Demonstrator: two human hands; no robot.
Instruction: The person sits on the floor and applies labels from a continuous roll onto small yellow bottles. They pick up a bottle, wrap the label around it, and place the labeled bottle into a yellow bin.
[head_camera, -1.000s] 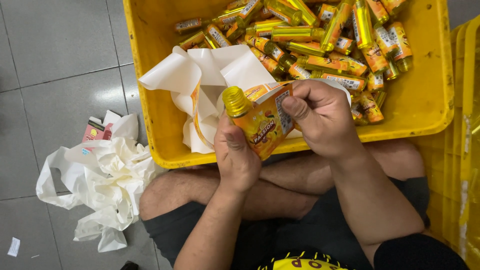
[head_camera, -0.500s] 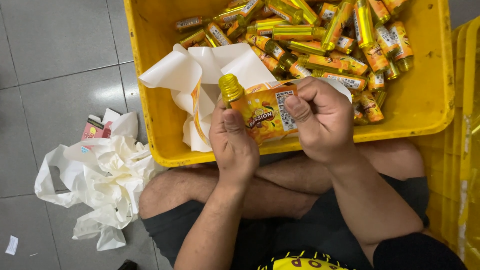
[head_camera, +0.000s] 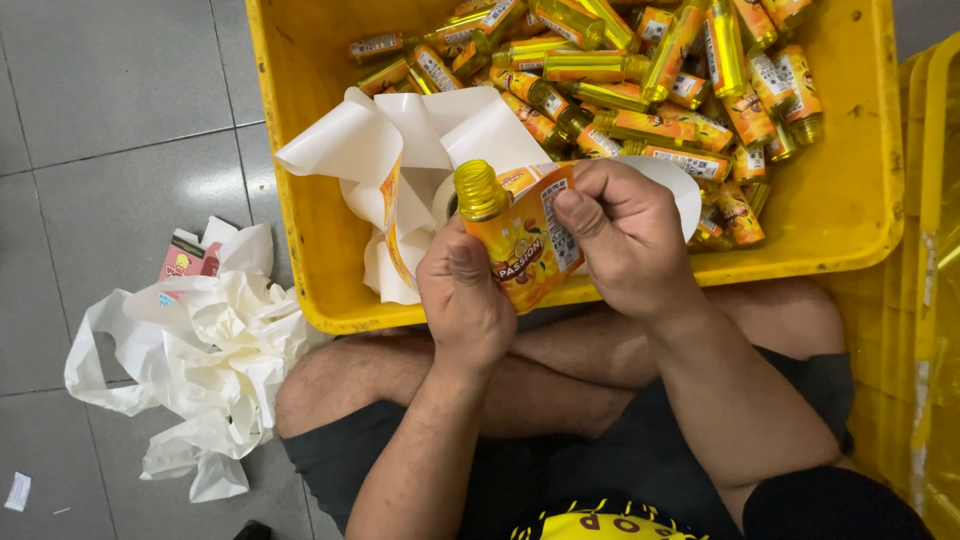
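A small yellow bottle (head_camera: 500, 225) with an orange label (head_camera: 535, 245) sits above the near rim of the yellow crate (head_camera: 300, 200). The left hand (head_camera: 462, 300) grips its body; the right hand (head_camera: 625, 240) pinches the label's edge. Far behind lie labelled bottles (head_camera: 640, 70) and white backing paper (head_camera: 400, 140); crumpled paper (head_camera: 200, 350) lies left on the floor.

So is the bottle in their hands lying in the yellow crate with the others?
No, the bottle is held up by the left hand and right hand, near the crate front wall.
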